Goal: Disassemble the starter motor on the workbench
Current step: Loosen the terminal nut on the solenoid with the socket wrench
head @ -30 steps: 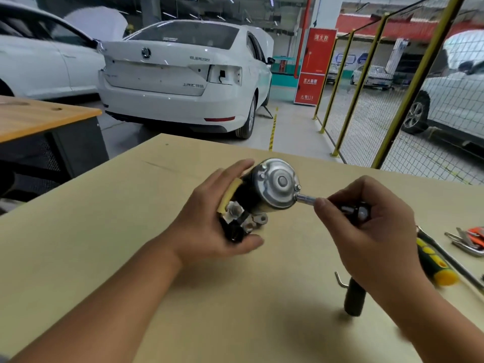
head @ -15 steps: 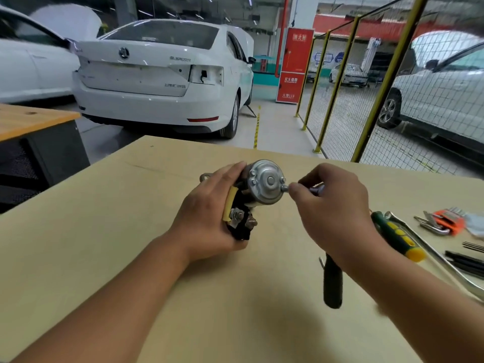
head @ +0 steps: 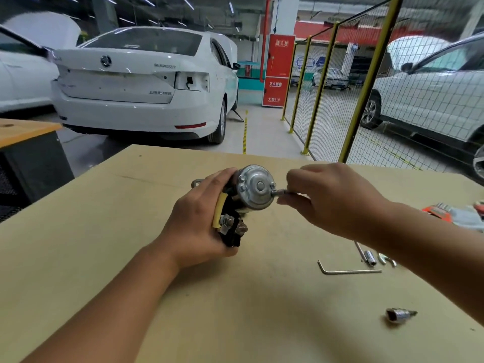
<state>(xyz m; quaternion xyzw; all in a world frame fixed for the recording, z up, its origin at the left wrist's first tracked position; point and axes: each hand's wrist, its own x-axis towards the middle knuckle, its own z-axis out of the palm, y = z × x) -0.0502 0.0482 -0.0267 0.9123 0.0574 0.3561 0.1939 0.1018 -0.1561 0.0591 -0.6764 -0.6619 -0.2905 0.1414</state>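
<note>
My left hand (head: pixel 195 224) grips the starter motor (head: pixel 255 187) from the left and holds it above the workbench (head: pixel 104 231), its round silver end cap facing me. Below the cap show a yellow sleeve and the black solenoid end with its terminal studs. My right hand (head: pixel 327 197) is curled round a socket driver (head: pixel 281 192), whose metal tip sits on a bolt at the cap's right edge. The driver's handle is hidden inside my right hand.
On the bench to the right lie a hex key (head: pixel 348 270), a small socket (head: pixel 369 258), a socket bit (head: pixel 399 314) and an orange hex key set (head: pixel 440 210). A yellow mesh fence (head: pixel 366 87) and parked white cars (head: pixel 141 85) stand beyond the bench.
My right hand has closed in on the driver near the end cap and turned. The view has shifted, so the black-handled tool and green screwdriver are out of sight.
</note>
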